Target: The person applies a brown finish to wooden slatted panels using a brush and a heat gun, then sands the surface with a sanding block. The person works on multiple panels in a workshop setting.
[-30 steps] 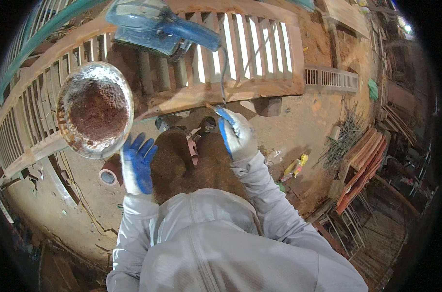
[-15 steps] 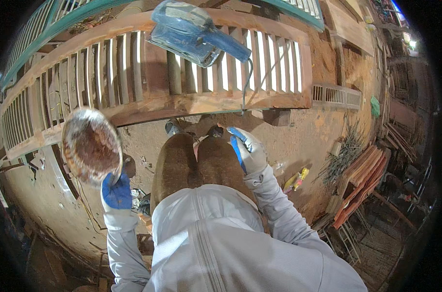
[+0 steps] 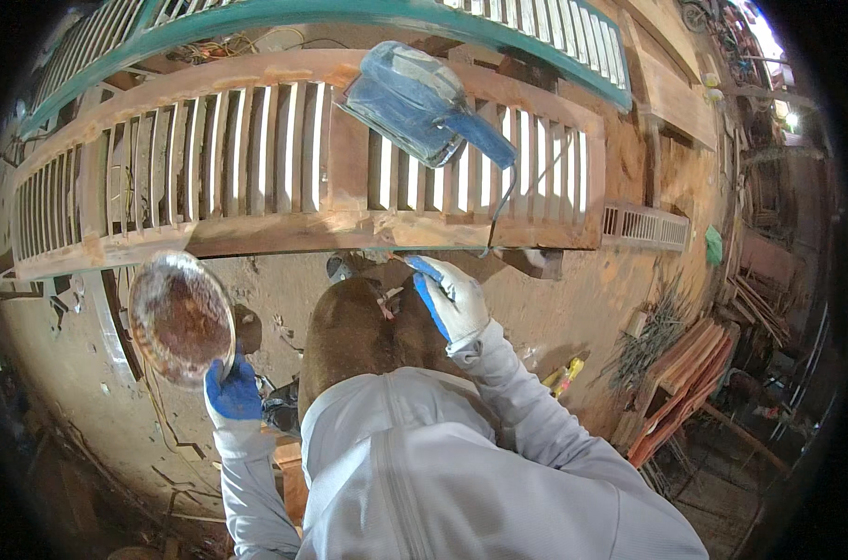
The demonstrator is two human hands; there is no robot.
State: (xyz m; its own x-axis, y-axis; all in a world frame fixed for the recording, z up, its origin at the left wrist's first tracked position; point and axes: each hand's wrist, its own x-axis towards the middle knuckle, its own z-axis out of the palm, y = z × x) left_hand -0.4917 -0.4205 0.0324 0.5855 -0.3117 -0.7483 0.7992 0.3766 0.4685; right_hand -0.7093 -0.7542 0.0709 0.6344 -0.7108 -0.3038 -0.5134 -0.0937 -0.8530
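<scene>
My left hand (image 3: 233, 387), in a blue and white glove, grips the rim of a round, stained dish (image 3: 183, 319). Reddish-brown stuff coats the inside of the dish, which is held up on the left. My right hand (image 3: 450, 297), gloved the same way, has its fingers pressed together by the near edge of a louvred wooden shutter (image 3: 293, 233). A small, thin end pokes out past the fingertips; what it belongs to is too small to tell. On the shutter's slats rests a blue, dusty power sander (image 3: 410, 107), its cord hanging over the near rail.
Beyond the shutter lies a green-framed louvred panel (image 3: 303, 21). To the right are stacked reddish boards (image 3: 690, 383), a bundle of thin sticks (image 3: 653, 341), a small slatted piece (image 3: 646, 227) and a yellow item (image 3: 566, 375) on the floor.
My right hand has moved left, up to the shutter's near rail. The view has shifted, so the shutter and sander appear lower and further right. My left hand still holds the dish.
</scene>
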